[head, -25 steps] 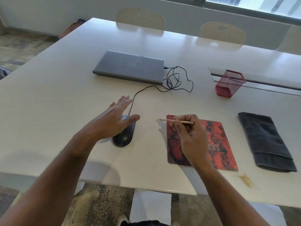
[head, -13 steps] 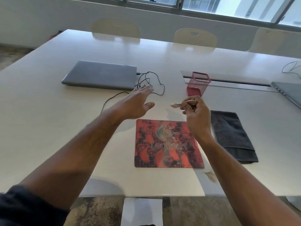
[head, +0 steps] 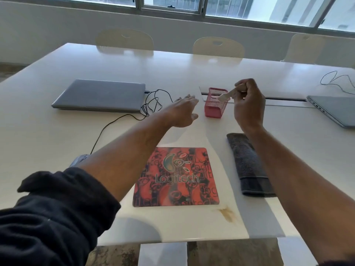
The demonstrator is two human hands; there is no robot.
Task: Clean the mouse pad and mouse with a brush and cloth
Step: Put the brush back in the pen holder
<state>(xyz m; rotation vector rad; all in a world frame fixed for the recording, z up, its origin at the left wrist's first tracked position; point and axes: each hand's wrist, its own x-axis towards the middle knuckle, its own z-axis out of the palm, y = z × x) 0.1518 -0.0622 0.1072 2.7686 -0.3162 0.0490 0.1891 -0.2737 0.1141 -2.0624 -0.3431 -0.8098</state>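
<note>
Head camera looks forward and down, close over the white table (head: 57, 135).

A big white table (head: 57, 131) fills the view, glossy, catching pale daylight across its far half. Three cream chairs line the far edge: one at the left (head: 124, 40), one in the middle (head: 218, 47), one at the right (head: 305, 48), each with a cut-out grip in its back. Behind them runs a plain light wall (head: 57, 25), and above it a band of dark-framed windows (head: 172, 2), bright outside. Down near, mottled carpet floor (head: 115, 254) shows below the table's edge.
</note>
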